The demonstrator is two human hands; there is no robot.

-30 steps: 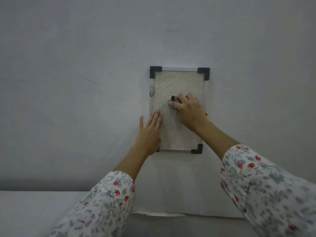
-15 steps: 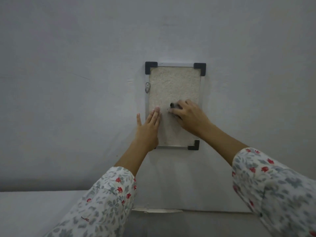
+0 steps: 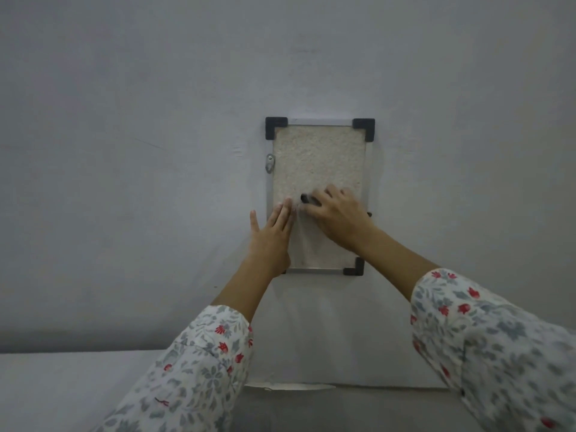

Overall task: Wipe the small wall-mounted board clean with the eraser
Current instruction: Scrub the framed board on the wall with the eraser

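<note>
Eraser (image 3: 307, 199) lower now, speckled beige board (image 3: 318, 160), black corners

You are facing a plain pale grey painted wall (image 3: 156, 151) carrying a small rectangular board (image 3: 318, 157) that is showing a speckled beige-and-cream face, a silver metal frame and black plastic corner caps. Your loose white fabric sleeves (image 3: 199, 369) are showing grey-blue leaves and small red flowers, and a dark black eraser (image 3: 307, 199) is peeking out.
</note>
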